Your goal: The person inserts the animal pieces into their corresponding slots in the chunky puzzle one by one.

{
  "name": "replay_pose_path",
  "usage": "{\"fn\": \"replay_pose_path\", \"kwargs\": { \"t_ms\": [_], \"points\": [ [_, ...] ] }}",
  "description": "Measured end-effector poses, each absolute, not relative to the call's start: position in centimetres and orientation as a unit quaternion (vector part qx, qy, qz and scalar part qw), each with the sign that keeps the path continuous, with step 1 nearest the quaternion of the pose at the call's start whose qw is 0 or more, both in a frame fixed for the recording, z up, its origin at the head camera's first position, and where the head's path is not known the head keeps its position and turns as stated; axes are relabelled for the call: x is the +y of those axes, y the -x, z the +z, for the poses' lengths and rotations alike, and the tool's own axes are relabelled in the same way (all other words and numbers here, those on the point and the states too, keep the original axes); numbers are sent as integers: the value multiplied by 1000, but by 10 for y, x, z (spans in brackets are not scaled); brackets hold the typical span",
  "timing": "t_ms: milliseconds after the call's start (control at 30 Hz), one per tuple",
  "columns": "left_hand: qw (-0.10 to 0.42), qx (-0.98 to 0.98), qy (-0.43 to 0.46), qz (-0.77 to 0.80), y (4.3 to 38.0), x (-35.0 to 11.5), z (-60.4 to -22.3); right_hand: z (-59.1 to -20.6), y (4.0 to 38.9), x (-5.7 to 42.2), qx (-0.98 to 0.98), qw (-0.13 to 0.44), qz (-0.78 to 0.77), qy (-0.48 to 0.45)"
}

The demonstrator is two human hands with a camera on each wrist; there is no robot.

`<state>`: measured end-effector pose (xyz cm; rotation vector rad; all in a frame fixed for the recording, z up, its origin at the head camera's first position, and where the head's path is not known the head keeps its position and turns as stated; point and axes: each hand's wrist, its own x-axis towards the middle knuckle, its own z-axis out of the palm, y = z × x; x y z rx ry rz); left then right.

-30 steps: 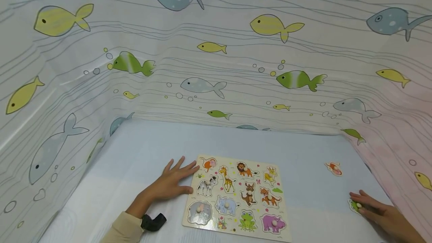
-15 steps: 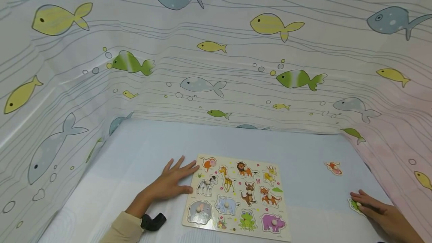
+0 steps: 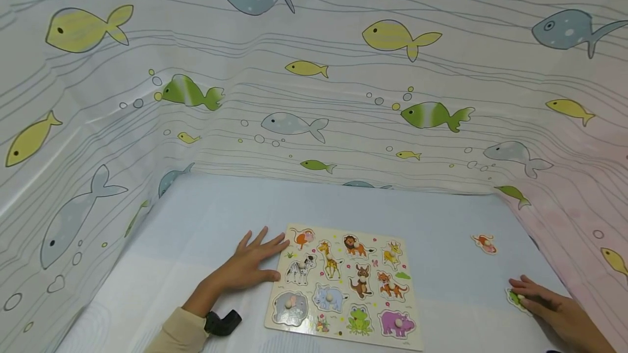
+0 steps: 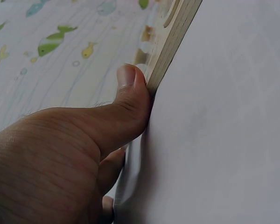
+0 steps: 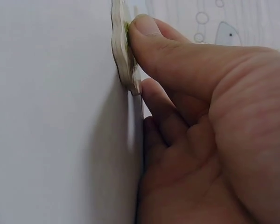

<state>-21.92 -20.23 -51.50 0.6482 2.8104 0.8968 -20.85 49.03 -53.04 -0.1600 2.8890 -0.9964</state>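
Observation:
A wooden animal puzzle board (image 3: 343,336) lies flat on the table in the head view, several knobbed pieces seated in it. My left hand (image 3: 247,266) has its fingers spread at the board's left edge. In the left wrist view, the thumb (image 4: 133,86) touches the board's side (image 4: 170,49). Over to the right, my right hand (image 3: 549,306) pinches a green frog puzzle piece (image 3: 513,299) with thumb and forefinger. That piece (image 5: 122,51) appears edge-on in the right wrist view, at the table surface; the fingers partly hide it.
A loose orange monkey puzzle piece (image 3: 484,244) lies on the table beyond my right hand. The frog picture (image 3: 360,320) and monkey picture (image 3: 302,238) on the board show no knob. Fish-printed sheeting (image 3: 363,146) walls the table in at the back and sides.

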Motion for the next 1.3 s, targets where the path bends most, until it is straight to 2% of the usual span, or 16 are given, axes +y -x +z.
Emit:
{"fn": "replay_pose_path", "kwargs": {
  "t_ms": [200,433,633,1067,1300],
  "points": [
    [61,928,-215,297,220,-202,-516,-531,208,490,939,30,-340,39],
    [66,926,-216,302,217,-203,-520,-526,210,485,934,60,-351,-9],
    [62,927,-217,301,217,-203,-521,-515,211,467,912,34,-408,28],
    [57,929,-215,297,218,-204,-521,-497,211,402,850,52,-513,103],
    [56,929,-219,294,220,-204,-518,-492,209,352,843,74,-523,103]
  ]
}}
